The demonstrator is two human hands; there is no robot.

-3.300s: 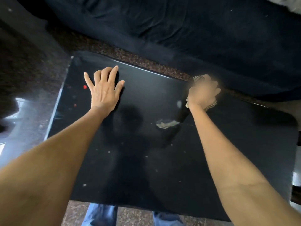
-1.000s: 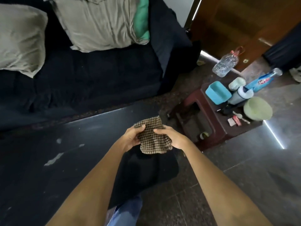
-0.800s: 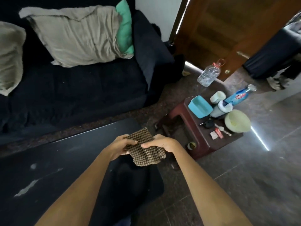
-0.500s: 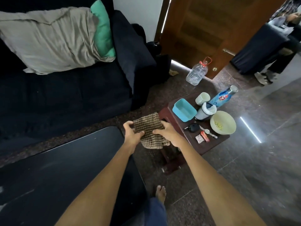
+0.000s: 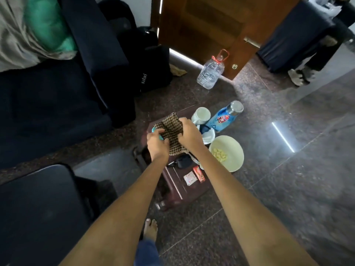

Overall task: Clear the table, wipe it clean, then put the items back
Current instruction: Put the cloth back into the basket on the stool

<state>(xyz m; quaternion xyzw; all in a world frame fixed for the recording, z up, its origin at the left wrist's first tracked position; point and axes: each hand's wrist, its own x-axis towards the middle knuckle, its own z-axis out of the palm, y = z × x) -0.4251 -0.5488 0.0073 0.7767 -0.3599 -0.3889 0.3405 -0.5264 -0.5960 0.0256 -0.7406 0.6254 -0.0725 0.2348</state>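
At the far left the dark surface point(image 5: 38, 208) lies bare, so by my reading the wiping is done and the step in hand is parting with the cloth before the items go back. The left hand point(image 5: 156, 144) and right hand point(image 5: 189, 134) both have fingers pinched on the checked cloth point(image 5: 172, 131), held over the small stool point(image 5: 178, 191). Next they must set it down, then lift the cup point(image 5: 200, 114), bottle point(image 5: 223, 117) and bowl point(image 5: 227, 153).
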